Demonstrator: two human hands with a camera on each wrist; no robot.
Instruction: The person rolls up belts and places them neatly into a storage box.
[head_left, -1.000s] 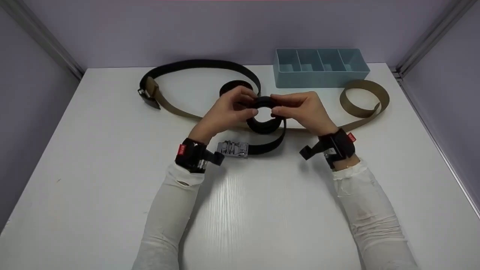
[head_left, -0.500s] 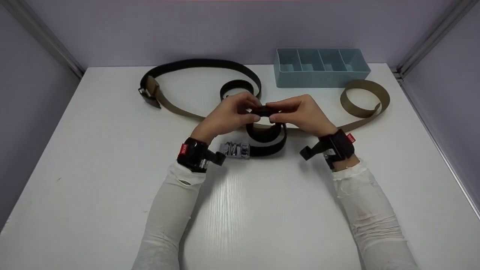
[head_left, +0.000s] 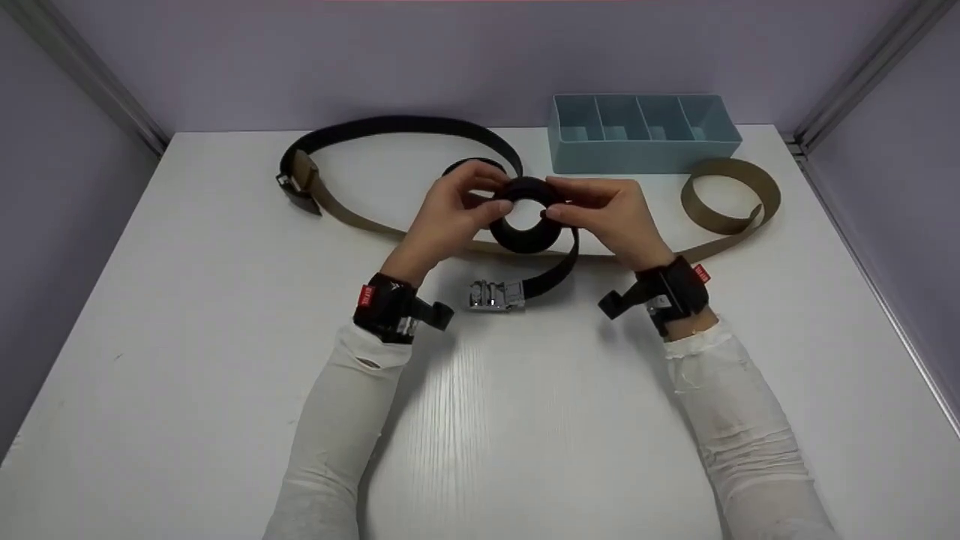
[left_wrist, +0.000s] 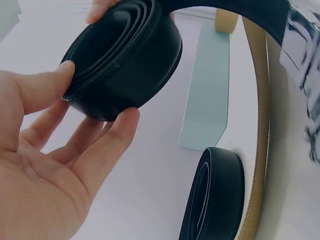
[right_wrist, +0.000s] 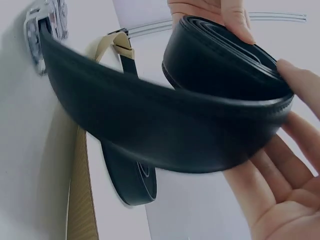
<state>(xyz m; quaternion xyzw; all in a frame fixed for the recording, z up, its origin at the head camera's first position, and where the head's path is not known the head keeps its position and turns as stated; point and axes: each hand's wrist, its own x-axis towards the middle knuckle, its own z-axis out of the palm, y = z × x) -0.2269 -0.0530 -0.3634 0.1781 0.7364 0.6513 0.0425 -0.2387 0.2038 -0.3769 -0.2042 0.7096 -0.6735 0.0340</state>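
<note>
Both hands hold a black belt (head_left: 525, 241) wound into a coil above the middle of the table. My left hand (head_left: 454, 210) pinches the coil's left side, thumb on the near edge and fingers behind, as the left wrist view shows. On the opposite side, my right hand (head_left: 611, 217) grips it between thumb and fingers. From the coil a free length hangs down and ends in a silver buckle (head_left: 496, 295), near the table. Several layers of the winding show in the right wrist view (right_wrist: 225, 40).
A second black belt (head_left: 405, 125) curves across the back left, its coiled end (left_wrist: 225, 195) partly behind my left hand. A tan belt (head_left: 360, 223) runs behind the hands to a loose coil at right. A blue divided box (head_left: 637, 159) stands at the back right.
The coil dipped and tilted edge-on half a second ago, then rose again with its round opening facing the head camera. The silver buckle has shifted right. Both hands keep their hold.
</note>
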